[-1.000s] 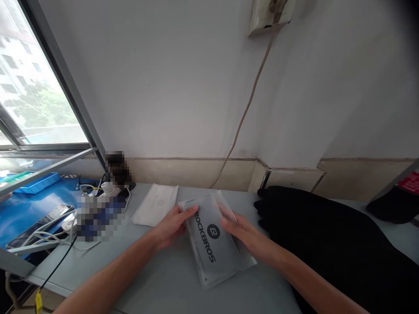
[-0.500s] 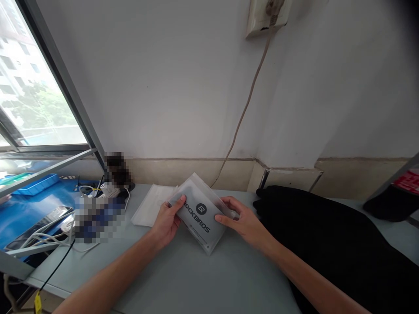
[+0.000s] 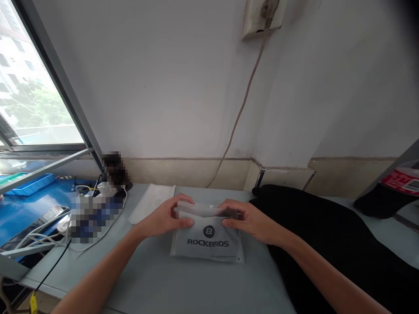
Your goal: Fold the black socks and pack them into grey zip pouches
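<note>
Inward from the tabletop's [image 3: 157, 281] back edge: frosted ROCKBROS pouch [image 3: 212, 252], print facing the person.
Left hand [image 3: 166, 219]: fingers grasping the pouch's upper left, thumb in front.
Right hand [image 3: 247, 220]: fingers grasping its upper right, I'd say to keep the top level.
White packet [image 3: 150, 200]: near the back edge, behind the left hand.

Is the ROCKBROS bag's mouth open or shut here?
Open: the bag shows its front edge dipping away from the back one between the left hand and right hand.
</note>
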Available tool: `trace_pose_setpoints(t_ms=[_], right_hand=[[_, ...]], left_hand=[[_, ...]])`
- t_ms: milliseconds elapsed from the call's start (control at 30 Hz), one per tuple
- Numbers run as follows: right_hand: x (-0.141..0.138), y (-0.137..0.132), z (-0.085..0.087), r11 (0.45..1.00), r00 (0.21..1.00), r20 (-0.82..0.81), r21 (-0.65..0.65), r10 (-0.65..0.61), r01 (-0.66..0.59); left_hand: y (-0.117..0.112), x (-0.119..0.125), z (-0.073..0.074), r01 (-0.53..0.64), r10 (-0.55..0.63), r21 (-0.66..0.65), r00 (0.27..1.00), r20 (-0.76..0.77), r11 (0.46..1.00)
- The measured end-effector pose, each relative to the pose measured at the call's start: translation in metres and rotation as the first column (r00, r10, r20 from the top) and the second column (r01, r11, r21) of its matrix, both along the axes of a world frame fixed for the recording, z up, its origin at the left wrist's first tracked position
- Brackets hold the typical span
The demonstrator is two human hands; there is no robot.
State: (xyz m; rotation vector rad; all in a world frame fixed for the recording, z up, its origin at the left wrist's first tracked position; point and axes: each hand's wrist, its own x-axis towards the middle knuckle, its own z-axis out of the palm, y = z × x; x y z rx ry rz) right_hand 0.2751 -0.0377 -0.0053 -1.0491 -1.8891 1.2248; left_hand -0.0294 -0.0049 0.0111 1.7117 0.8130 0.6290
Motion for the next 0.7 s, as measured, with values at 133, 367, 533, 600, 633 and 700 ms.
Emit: trace_pose_setpoints(t_ms=[133,367,533,600,633,700], right_hand=[[-0.001,-0.004,0.005,1.000,0.993,0.119,0.025,-0.015,0.012],[0.003,0.000,-0.003,0.996,0.971,0.236,0.093,-0.023,0.001],[0.006,0.010,-0.015,0.912,0.927,-0.042,-0.200,-0.374,0.359],[0.005,0.011,-0.017,0.859,0.912,-0.114,-0.398,-0.395,0.322],[0.003,0.010,-0.018,0.851,0.916,-0.153,-0.452,-0.370,0.269],[-0.001,0.008,-0.019,0.859,0.918,-0.228,-0.477,-0.325,0.186]], left_hand=[[0.005,-0.002,-0.004,0.075,-0.060,0.063,0.974,-0.218,0.995],[0.006,0.007,-0.019,0.111,-0.078,0.125,0.967,-0.243,0.986],[0.004,0.018,-0.037,-0.316,0.308,0.170,0.949,0.070,0.933],[0.003,0.021,-0.041,-0.421,0.402,0.209,0.907,0.128,0.883],[0.003,0.021,-0.042,-0.437,0.418,0.225,0.899,0.130,0.871],[0.000,0.022,-0.041,-0.402,0.390,0.238,0.916,0.098,0.884]])
